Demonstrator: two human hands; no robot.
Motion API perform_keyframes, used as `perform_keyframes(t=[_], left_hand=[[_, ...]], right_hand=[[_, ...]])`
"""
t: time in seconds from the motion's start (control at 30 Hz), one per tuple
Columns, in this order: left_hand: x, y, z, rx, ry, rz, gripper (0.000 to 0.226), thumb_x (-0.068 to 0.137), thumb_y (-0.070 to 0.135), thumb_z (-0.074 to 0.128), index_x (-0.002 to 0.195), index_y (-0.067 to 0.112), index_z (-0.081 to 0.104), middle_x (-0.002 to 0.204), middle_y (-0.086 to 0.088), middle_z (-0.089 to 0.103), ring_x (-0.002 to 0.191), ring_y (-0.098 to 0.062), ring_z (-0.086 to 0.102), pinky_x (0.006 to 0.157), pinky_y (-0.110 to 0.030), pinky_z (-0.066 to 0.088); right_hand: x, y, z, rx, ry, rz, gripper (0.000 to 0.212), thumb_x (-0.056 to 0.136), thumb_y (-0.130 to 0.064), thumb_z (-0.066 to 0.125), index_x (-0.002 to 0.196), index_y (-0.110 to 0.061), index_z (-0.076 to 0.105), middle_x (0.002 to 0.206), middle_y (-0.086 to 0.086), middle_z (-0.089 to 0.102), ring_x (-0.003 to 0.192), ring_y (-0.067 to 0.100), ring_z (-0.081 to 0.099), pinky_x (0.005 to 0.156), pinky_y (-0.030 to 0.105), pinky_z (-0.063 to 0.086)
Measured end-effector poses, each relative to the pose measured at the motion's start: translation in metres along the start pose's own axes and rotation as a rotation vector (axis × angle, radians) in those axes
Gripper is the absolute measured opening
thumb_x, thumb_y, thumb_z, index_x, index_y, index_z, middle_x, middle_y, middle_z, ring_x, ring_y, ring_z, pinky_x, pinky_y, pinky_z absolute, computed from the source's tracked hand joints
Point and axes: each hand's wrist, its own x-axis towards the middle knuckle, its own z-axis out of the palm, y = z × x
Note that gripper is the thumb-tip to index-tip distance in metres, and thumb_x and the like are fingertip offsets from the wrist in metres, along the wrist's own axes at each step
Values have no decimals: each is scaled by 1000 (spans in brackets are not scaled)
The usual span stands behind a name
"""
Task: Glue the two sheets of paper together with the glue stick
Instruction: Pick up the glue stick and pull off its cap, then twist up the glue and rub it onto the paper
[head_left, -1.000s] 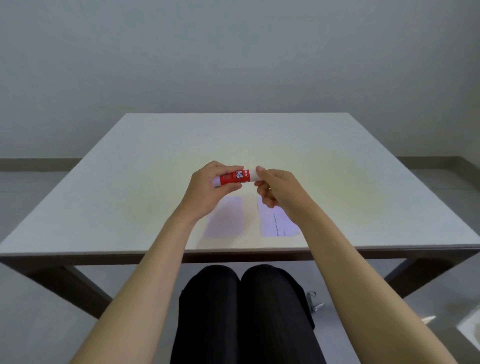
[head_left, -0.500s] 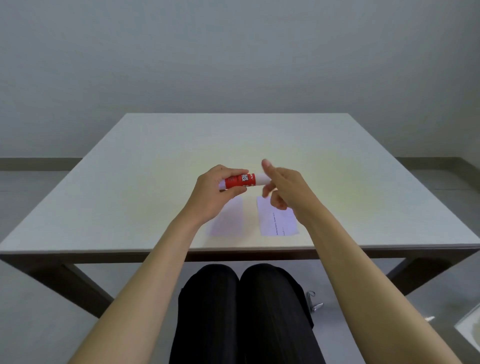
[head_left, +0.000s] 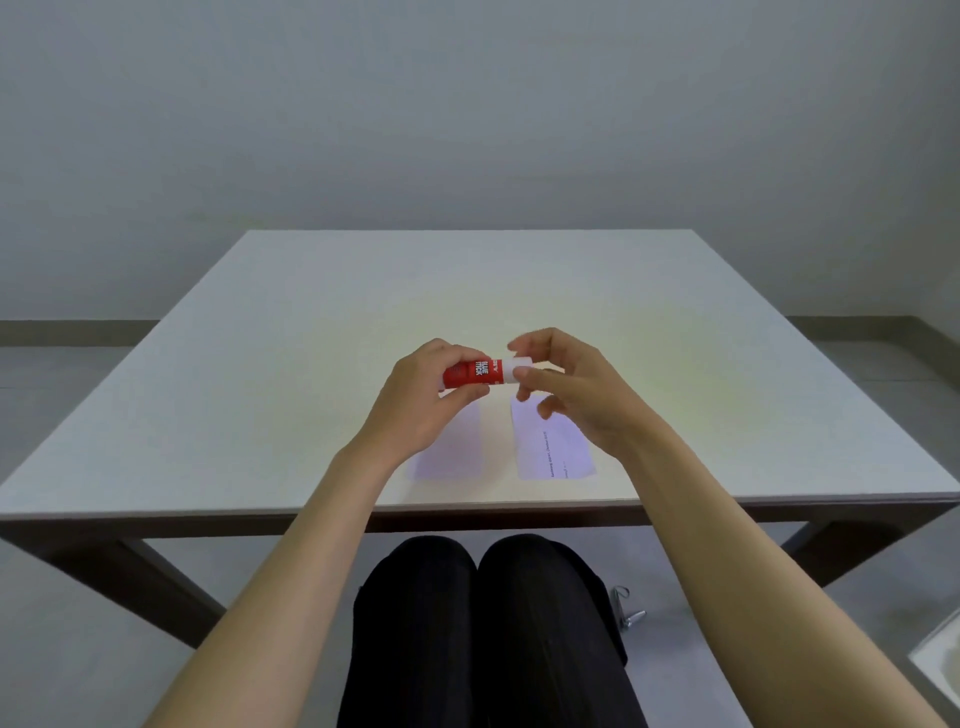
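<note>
A red glue stick with a white cap lies level in the air above the table. My left hand grips its red body. My right hand pinches the white cap end between thumb and fingertips. Two pale slips of paper lie flat below on the table near its front edge. The left sheet is blank and partly under my left hand. The right sheet carries a line of small print and is partly covered by my right hand.
The white table stretches far beyond the papers. Its dark front edge runs just above my black-clad knees. A small metal object lies on the floor at the right.
Both hands with the glue stick have stayed above the papers. My right fingers have shifted around the white cap end, now pinching it from both sides.
</note>
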Motion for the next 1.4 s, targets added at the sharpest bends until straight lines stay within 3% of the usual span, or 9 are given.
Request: perform_keyframes(t=[0.13,0.23,0.33,0.53,0.63,0.77,0.9,1.13,1.4], left_hand=[[3,2,-1,44,-47,19,24,83,25,67,107,25,67,96,4,63,91,-17,59,85,-38,49],[5,2,-2,76,-52,-1,22,82,30,67,104,28,67,93,9,64,89,-16,59,83,-41,50],[7,-2,-5,36,-68,-92,18,85,38,62,99,28,68,87,9,70,86,-17,63,81,-42,51],[2,-14,-8,-222,83,-225,24,95,35,48,82,22,64,69,10,71,66,5,62,66,-21,42],[3,-16,-8,-536,164,-327,11,91,27,57,92,18,62,86,1,75,75,-8,71,73,-25,49],[8,-14,-5,-817,326,-438,18,85,13,67,97,8,55,107,-13,66,85,-21,74,79,-33,58],[9,-16,-8,-931,379,-463,13,86,10,64,96,4,57,98,-10,62,89,-23,73,79,-33,60],[7,-16,-5,-970,481,-547,13,84,13,68,97,9,66,94,-2,67,87,-16,69,71,-19,57],[12,8,12,-1014,533,-573,6,81,18,71,85,14,69,95,-6,71,90,-17,69,75,-19,53]], right_hand=[[4,-5,4,-156,71,161,49,87,-54,53,99,-8,65,74,0,67,46,14,56,41,20,37],[6,-3,5,-107,61,114,36,94,-38,52,77,-8,63,57,3,59,38,13,43,41,22,31],[9,-3,-3,-93,25,-11,10,92,-16,59,93,-14,68,75,3,61,51,12,55,47,21,43],[34,11,-37,-134,398,19,34,85,-9,66,118,-15,59,90,3,63,63,17,59,59,23,44],[47,26,-53,-450,540,62,29,83,-11,67,112,-8,63,103,9,66,83,20,57,68,26,42],[51,45,-53,-752,467,94,30,90,-13,53,118,-10,64,119,13,62,107,27,57,80,29,41],[45,54,-49,-848,472,103,44,91,-9,44,133,-16,50,125,14,57,115,32,52,92,41,45],[29,43,-36,-893,474,21,74,84,-18,66,146,-14,27,145,17,31,124,35,43,99,43,41],[10,3,47,-168,138,-160,28,91,-19,61,117,-24,51,103,3,56,60,17,62,61,26,51]])
